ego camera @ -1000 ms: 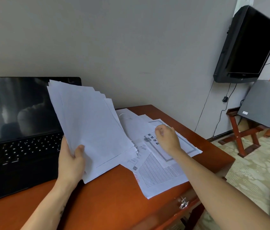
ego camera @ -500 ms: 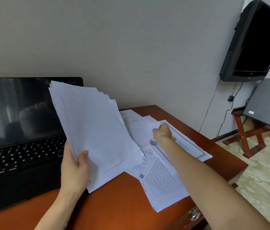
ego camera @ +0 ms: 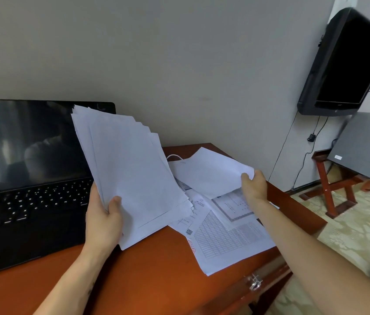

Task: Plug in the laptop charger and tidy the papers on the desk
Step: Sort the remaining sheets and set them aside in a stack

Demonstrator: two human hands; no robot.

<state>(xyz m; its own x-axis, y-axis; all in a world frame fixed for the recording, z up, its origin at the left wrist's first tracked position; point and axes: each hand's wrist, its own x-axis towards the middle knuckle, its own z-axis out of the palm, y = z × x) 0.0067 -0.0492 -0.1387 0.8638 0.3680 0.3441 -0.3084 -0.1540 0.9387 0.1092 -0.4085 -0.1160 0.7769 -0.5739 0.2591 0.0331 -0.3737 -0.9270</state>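
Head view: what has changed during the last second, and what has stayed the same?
The right hand, which rested on the loose papers, has pinched a blank sheet by its edge and raised it above them. The left hand still holds the fanned stack before the laptop; laptop and remaining papers lie on the desk as before.

Left hand (ego camera: 103,220), right hand (ego camera: 255,188): curled grips.

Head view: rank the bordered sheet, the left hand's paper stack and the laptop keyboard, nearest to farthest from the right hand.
1. Bordered sheet, under the right hand holding a blank sheet.
2. Paper stack, centre, in the left hand.
3. Laptop keyboard, far left.
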